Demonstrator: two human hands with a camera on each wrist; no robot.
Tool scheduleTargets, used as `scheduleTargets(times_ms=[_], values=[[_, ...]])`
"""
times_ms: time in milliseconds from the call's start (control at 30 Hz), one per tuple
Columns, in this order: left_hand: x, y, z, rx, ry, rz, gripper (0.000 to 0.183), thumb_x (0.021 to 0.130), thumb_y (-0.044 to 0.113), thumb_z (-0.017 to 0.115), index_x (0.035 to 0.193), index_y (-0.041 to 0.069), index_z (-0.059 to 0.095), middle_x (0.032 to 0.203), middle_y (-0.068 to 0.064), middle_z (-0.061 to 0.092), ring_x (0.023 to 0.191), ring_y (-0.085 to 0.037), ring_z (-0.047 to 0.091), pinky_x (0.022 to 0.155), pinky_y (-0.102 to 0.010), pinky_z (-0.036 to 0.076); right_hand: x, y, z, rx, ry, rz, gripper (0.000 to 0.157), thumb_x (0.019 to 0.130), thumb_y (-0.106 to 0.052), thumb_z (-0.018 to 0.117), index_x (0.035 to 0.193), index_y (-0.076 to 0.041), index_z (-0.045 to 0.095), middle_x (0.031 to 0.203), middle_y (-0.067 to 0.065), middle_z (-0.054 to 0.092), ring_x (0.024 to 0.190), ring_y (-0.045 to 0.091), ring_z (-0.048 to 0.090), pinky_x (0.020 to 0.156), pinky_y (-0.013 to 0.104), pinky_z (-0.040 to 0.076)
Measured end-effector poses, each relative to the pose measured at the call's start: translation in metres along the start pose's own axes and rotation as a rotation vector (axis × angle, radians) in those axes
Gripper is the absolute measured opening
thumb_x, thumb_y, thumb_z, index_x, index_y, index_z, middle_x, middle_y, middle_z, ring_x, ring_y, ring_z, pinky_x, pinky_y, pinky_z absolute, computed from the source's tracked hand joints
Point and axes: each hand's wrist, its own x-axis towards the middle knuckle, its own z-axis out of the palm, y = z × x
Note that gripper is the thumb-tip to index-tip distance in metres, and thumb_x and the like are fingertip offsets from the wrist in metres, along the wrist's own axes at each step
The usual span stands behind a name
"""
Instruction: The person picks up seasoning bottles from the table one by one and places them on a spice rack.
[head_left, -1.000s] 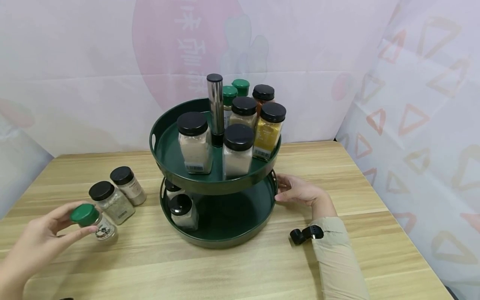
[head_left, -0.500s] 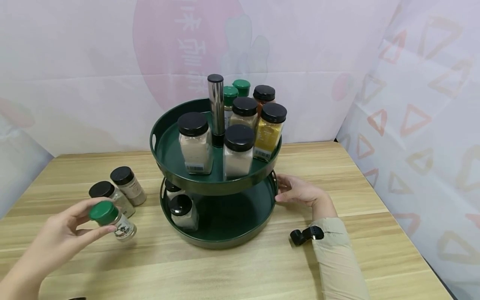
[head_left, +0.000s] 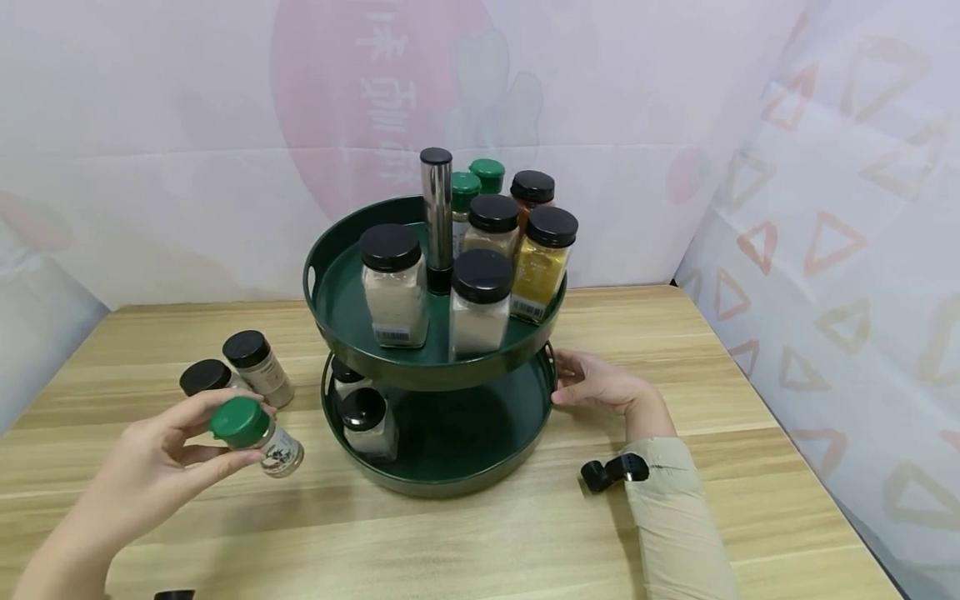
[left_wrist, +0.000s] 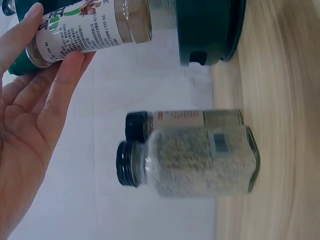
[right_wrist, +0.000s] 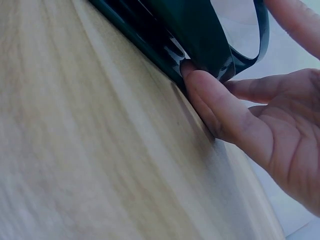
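My left hand (head_left: 161, 462) pinches a green-capped spice jar (head_left: 281, 450) between thumb and fingers, holding it tilted above the table to the left of a dark green two-tier tray (head_left: 461, 433). In the left wrist view, the white printed label of that spice jar (left_wrist: 80, 30) faces the camera. At the tray's right side, my right hand (head_left: 600, 385) holds the lower tier's rim by its handle slot. The right wrist view has the thumb (right_wrist: 215, 95) against the rim (right_wrist: 200, 40), with other fingers partly hidden behind it.
Two black-capped jars, one speckled (left_wrist: 195, 160) and one labelled (head_left: 262, 371), stand on the table left of the tray. Several spice jars, including a yellow one (head_left: 538, 271), fill the upper tier. Black-capped jars (head_left: 369, 425) occupy the lower tier's left side.
The left hand has carried the green-capped spice jar rightward, closer to the tray, and now covers part of the speckled jar. The right hand stays at the rim.
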Motion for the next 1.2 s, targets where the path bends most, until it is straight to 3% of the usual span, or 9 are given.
scheduleTargets(times_ms=[100, 333, 667, 867, 1033, 1200], values=[[0.004, 0.004, 0.006, -0.065, -0.022, 0.014, 0.065, 0.066, -0.028, 0.073, 0.125, -0.004, 0.059, 0.111, 0.011, 0.068, 0.082, -0.001, 0.072, 0.067, -0.016, 0.059, 0.000, 0.001, 0.000, -0.002, 0.008, 0.005, 0.093, 0.087, -0.005, 0.074, 0.155, 0.006, 0.012, 0.158, 0.029, 0.022, 0.132, 0.028, 0.041, 0.098, 0.023, 0.052], [0.021, 0.023, 0.023, -0.057, -0.091, 0.093, 0.066, 0.065, -0.023, 0.078, 0.124, 0.000, 0.059, 0.118, 0.008, 0.068, 0.093, 0.000, 0.069, 0.071, -0.018, 0.060, -0.001, 0.004, -0.001, -0.008, 0.005, -0.001, 0.091, 0.088, -0.004, 0.072, 0.155, 0.007, 0.010, 0.159, 0.030, 0.021, 0.133, 0.028, 0.040, 0.099, 0.022, 0.051], [0.036, 0.033, 0.043, -0.115, -0.135, 0.082, 0.059, 0.071, -0.014, 0.080, 0.124, 0.005, 0.061, 0.116, 0.007, 0.069, 0.096, -0.001, 0.070, 0.070, -0.023, 0.062, 0.001, 0.002, 0.000, -0.005, -0.004, -0.008, 0.089, 0.088, -0.005, 0.073, 0.154, 0.007, 0.014, 0.154, 0.030, 0.027, 0.121, 0.019, 0.048, 0.097, 0.023, 0.053], [0.042, 0.034, 0.054, -0.140, -0.153, 0.085, 0.057, 0.073, -0.010, 0.081, 0.125, 0.004, 0.061, 0.119, 0.009, 0.068, 0.100, 0.001, 0.069, 0.070, -0.023, 0.062, 0.001, 0.002, -0.001, 0.006, -0.017, -0.014, 0.092, 0.087, -0.005, 0.073, 0.154, 0.008, 0.011, 0.157, 0.031, 0.022, 0.124, 0.020, 0.047, 0.098, 0.023, 0.052], [0.050, 0.036, 0.067, -0.171, -0.170, 0.102, 0.055, 0.075, -0.008, 0.080, 0.125, 0.002, 0.061, 0.116, -0.005, 0.070, 0.099, 0.000, 0.069, 0.069, -0.025, 0.062, 0.000, 0.001, -0.002, 0.013, -0.023, -0.023, 0.095, 0.087, -0.006, 0.074, 0.154, 0.009, 0.009, 0.157, 0.033, 0.021, 0.122, 0.019, 0.049, 0.097, 0.023, 0.052], [0.056, 0.038, 0.080, -0.137, -0.201, 0.070, 0.049, 0.080, 0.001, 0.080, 0.125, 0.007, 0.062, 0.112, -0.011, 0.071, 0.095, -0.001, 0.069, 0.067, -0.024, 0.062, 0.001, 0.001, -0.001, 0.013, -0.030, -0.025, 0.094, 0.087, -0.006, 0.074, 0.154, 0.009, 0.010, 0.156, 0.033, 0.022, 0.121, 0.017, 0.049, 0.097, 0.022, 0.053]])
